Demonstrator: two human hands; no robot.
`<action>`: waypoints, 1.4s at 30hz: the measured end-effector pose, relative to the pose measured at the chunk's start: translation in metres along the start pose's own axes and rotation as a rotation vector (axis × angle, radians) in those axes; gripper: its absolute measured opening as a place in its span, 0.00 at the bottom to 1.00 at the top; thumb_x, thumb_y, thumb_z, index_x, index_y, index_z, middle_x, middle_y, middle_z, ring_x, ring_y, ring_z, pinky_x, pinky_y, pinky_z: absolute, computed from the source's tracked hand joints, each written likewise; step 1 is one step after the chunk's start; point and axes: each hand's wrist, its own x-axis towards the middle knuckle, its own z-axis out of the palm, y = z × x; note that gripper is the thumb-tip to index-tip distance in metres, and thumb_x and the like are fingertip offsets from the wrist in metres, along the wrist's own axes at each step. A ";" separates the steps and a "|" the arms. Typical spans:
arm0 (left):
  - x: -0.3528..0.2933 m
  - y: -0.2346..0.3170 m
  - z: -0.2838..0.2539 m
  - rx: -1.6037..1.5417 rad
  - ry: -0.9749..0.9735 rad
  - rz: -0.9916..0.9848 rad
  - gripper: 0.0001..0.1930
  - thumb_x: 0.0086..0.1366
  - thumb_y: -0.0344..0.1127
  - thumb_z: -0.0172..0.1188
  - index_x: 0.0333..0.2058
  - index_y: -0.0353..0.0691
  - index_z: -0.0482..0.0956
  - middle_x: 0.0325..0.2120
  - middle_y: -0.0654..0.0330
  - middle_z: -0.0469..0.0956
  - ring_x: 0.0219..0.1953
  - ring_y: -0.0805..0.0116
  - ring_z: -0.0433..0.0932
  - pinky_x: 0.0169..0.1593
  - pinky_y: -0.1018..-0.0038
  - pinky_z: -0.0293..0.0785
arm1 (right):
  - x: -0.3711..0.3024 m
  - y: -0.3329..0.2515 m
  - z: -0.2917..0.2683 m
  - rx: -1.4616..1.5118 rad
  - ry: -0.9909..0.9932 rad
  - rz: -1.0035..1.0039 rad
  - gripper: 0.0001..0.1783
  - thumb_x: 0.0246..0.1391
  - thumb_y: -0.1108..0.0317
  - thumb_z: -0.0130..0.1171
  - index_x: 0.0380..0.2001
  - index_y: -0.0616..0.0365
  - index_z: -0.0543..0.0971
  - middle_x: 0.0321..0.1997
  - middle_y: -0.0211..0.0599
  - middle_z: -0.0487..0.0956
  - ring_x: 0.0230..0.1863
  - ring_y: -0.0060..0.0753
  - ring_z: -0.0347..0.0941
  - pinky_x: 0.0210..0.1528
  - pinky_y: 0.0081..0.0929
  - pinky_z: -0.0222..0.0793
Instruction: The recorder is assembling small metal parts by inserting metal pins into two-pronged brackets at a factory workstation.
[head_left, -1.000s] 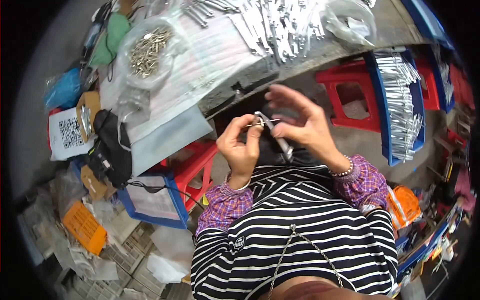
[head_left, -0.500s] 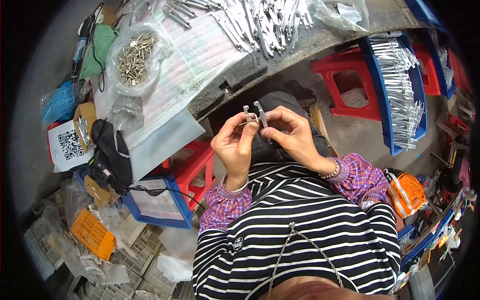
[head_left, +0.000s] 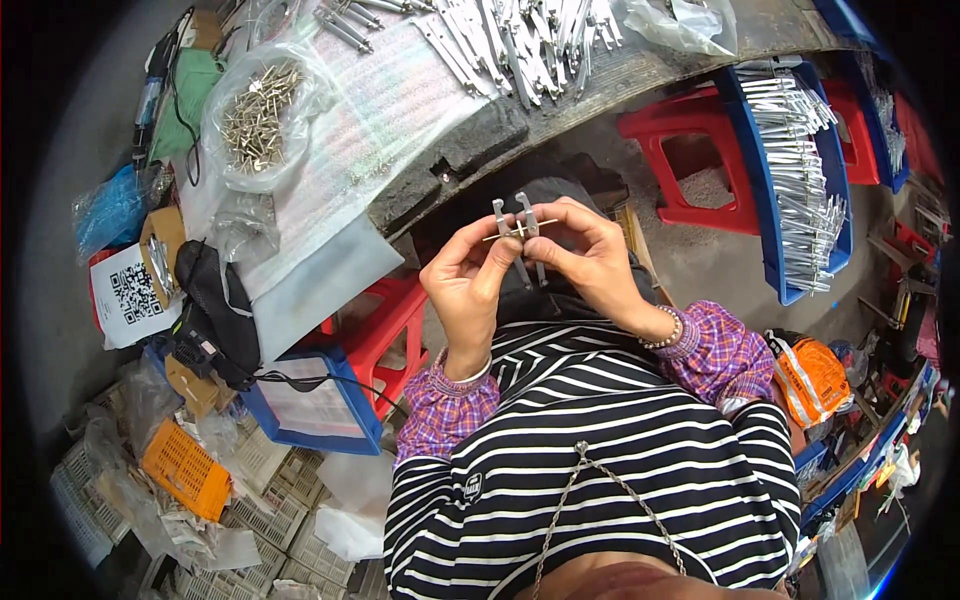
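In front of my lap, my left hand point(head_left: 468, 290) pinches a slim silver metal bar point(head_left: 503, 221) with a knobbed upper end, between thumb and fingertips. My right hand point(head_left: 597, 262) pinches a second such bar point(head_left: 529, 213) close beside it. Both bars stand nearly upright and side by side, their lower ends hanging below my fingers. A thin brass-coloured pin point(head_left: 547, 223) lies crosswise through or against both bars and sticks out on either side. My fingertips partly hide where pin and bars meet.
On the workbench point(head_left: 590, 110) beyond lie a pile of silver bars point(head_left: 510, 45) and a plastic bag of brass-coloured pins point(head_left: 262, 120). To the right, a blue bin point(head_left: 800, 180) full of metal bars stands by a red stool point(head_left: 690, 165). Another blue bin point(head_left: 320, 400) is at left.
The two bars now stand more parallel and upright, and the pin shows across both, reaching out past the right one. My hands have shifted only slightly.
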 end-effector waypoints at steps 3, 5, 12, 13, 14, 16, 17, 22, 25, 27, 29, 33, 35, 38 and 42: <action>0.001 0.002 0.001 -0.042 -0.024 -0.021 0.10 0.55 0.24 0.62 0.37 0.29 0.77 0.32 0.59 0.79 0.33 0.77 0.76 0.38 0.83 0.71 | -0.001 -0.003 -0.003 -0.021 0.015 0.033 0.13 0.49 0.78 0.58 0.41 0.67 0.74 0.36 0.31 0.71 0.36 0.23 0.73 0.36 0.18 0.73; 0.001 0.002 0.002 -0.075 -0.031 -0.035 0.09 0.56 0.24 0.61 0.36 0.29 0.77 0.32 0.59 0.78 0.34 0.77 0.75 0.39 0.83 0.71 | -0.001 -0.003 -0.004 -0.017 0.026 0.066 0.13 0.49 0.78 0.58 0.41 0.67 0.74 0.36 0.31 0.71 0.36 0.23 0.74 0.35 0.18 0.73; 0.001 -0.003 0.001 -0.045 -0.017 -0.012 0.08 0.55 0.23 0.61 0.35 0.30 0.77 0.29 0.64 0.77 0.31 0.79 0.74 0.37 0.84 0.70 | -0.002 0.002 -0.002 -0.045 0.019 0.022 0.12 0.50 0.77 0.59 0.40 0.66 0.75 0.36 0.30 0.73 0.35 0.21 0.73 0.36 0.17 0.70; 0.000 -0.004 0.001 -0.069 -0.007 -0.003 0.08 0.55 0.23 0.62 0.35 0.30 0.77 0.28 0.64 0.77 0.30 0.80 0.74 0.36 0.85 0.70 | -0.003 0.002 -0.001 -0.036 0.024 0.022 0.12 0.50 0.77 0.59 0.40 0.66 0.76 0.36 0.30 0.75 0.35 0.19 0.72 0.36 0.16 0.70; 0.000 -0.004 0.001 -0.068 -0.006 -0.002 0.08 0.55 0.23 0.62 0.35 0.30 0.77 0.28 0.64 0.77 0.30 0.80 0.74 0.36 0.85 0.70 | -0.004 0.004 -0.001 -0.036 0.023 0.022 0.12 0.50 0.77 0.59 0.40 0.66 0.76 0.36 0.30 0.75 0.35 0.19 0.72 0.36 0.16 0.70; 0.000 -0.004 0.002 -0.097 0.024 -0.002 0.08 0.55 0.24 0.62 0.35 0.31 0.77 0.28 0.64 0.77 0.30 0.80 0.74 0.35 0.85 0.69 | -0.006 0.009 -0.003 -0.112 -0.058 0.058 0.13 0.51 0.75 0.58 0.42 0.65 0.75 0.37 0.30 0.77 0.36 0.16 0.71 0.37 0.15 0.68; 0.000 -0.004 0.002 -0.096 0.025 -0.003 0.08 0.55 0.24 0.62 0.35 0.31 0.77 0.28 0.64 0.77 0.30 0.80 0.74 0.35 0.85 0.69 | -0.007 0.008 -0.003 -0.112 -0.058 0.059 0.13 0.51 0.75 0.58 0.42 0.65 0.75 0.37 0.30 0.77 0.36 0.16 0.71 0.37 0.15 0.68; -0.002 -0.006 0.000 -0.078 0.049 -0.010 0.09 0.56 0.26 0.63 0.36 0.30 0.77 0.29 0.62 0.78 0.30 0.79 0.74 0.35 0.84 0.70 | -0.008 0.005 -0.001 -0.111 -0.060 0.108 0.11 0.52 0.74 0.57 0.40 0.66 0.77 0.33 0.29 0.78 0.34 0.14 0.71 0.36 0.14 0.68; -0.001 -0.008 0.001 -0.073 0.055 0.001 0.10 0.56 0.26 0.63 0.36 0.29 0.77 0.29 0.61 0.78 0.30 0.79 0.75 0.35 0.84 0.70 | -0.008 0.008 -0.004 -0.162 -0.060 0.149 0.10 0.52 0.74 0.57 0.38 0.66 0.77 0.31 0.29 0.78 0.32 0.14 0.71 0.35 0.13 0.68; 0.000 -0.007 0.002 -0.091 0.064 -0.014 0.10 0.56 0.26 0.63 0.36 0.29 0.76 0.29 0.60 0.78 0.29 0.78 0.75 0.35 0.84 0.70 | -0.008 0.002 -0.001 -0.164 -0.053 0.167 0.10 0.52 0.74 0.58 0.38 0.67 0.77 0.31 0.30 0.78 0.32 0.14 0.71 0.35 0.13 0.67; -0.001 -0.007 0.006 -0.125 0.078 0.002 0.10 0.56 0.26 0.62 0.36 0.29 0.76 0.29 0.61 0.78 0.28 0.78 0.75 0.35 0.84 0.70 | -0.008 0.002 -0.001 -0.173 -0.051 0.174 0.11 0.49 0.74 0.59 0.37 0.67 0.78 0.31 0.36 0.81 0.33 0.19 0.76 0.36 0.18 0.72; 0.000 -0.010 0.004 -0.149 0.046 -0.018 0.10 0.56 0.26 0.62 0.36 0.29 0.76 0.29 0.60 0.78 0.28 0.79 0.74 0.35 0.84 0.70 | -0.008 0.011 -0.003 -0.121 -0.028 0.094 0.09 0.49 0.74 0.59 0.33 0.67 0.79 0.28 0.36 0.80 0.32 0.19 0.76 0.34 0.18 0.72; 0.002 -0.009 0.003 -0.031 0.011 0.006 0.09 0.57 0.28 0.62 0.36 0.30 0.76 0.29 0.62 0.77 0.28 0.80 0.73 0.34 0.85 0.69 | -0.008 0.008 -0.006 -0.183 -0.054 0.149 0.08 0.48 0.73 0.59 0.32 0.68 0.78 0.25 0.35 0.80 0.29 0.19 0.76 0.31 0.18 0.71; 0.004 -0.007 -0.001 0.052 -0.069 -0.001 0.09 0.59 0.31 0.61 0.33 0.30 0.76 0.27 0.65 0.76 0.28 0.80 0.73 0.33 0.85 0.67 | -0.008 0.008 -0.008 -0.201 -0.076 0.111 0.08 0.48 0.74 0.59 0.31 0.68 0.78 0.24 0.35 0.79 0.28 0.19 0.75 0.29 0.18 0.70; 0.005 -0.004 -0.003 0.110 -0.150 0.016 0.09 0.59 0.32 0.60 0.28 0.30 0.75 0.24 0.65 0.73 0.27 0.81 0.72 0.31 0.85 0.67 | -0.009 0.005 -0.007 -0.239 -0.100 0.074 0.08 0.47 0.74 0.59 0.30 0.68 0.78 0.23 0.36 0.79 0.25 0.18 0.73 0.26 0.18 0.67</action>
